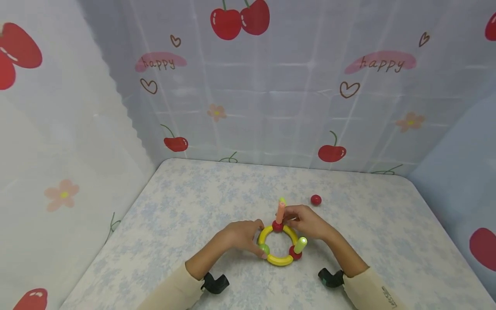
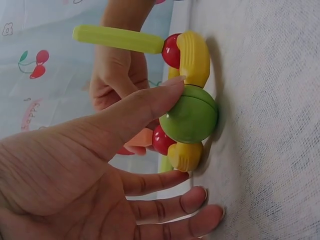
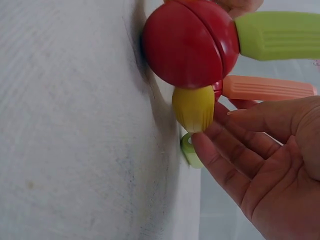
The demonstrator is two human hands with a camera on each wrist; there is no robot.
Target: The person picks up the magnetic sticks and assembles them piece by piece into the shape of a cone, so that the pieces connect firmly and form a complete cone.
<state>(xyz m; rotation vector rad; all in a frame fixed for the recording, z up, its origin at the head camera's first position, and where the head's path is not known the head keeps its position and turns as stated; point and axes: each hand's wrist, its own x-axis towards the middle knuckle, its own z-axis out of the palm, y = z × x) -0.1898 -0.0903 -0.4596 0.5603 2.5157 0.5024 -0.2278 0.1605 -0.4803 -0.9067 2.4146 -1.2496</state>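
Observation:
A ring of curved yellow rods [image 1: 280,261] joined by balls lies on the table. One green ball [image 2: 189,115] sits at its left; red balls [image 3: 185,45] sit at its far side and near right. From the near-right ball rises a light green stick [image 1: 300,245], from the far one an orange stick [image 1: 280,212]. My left hand [image 1: 242,236] holds the ring's left side, thumb on the green ball and forefinger at a yellow rod. My right hand [image 1: 306,220] has thumb and fingers around the orange stick's base; their exact contact is partly hidden.
A loose red ball [image 1: 316,200] lies beyond my right hand. Another light green piece [image 3: 191,151] is on the table behind the ring, mostly covered. Patterned curtains [image 1: 255,103] stand along the table's far edge and sides.

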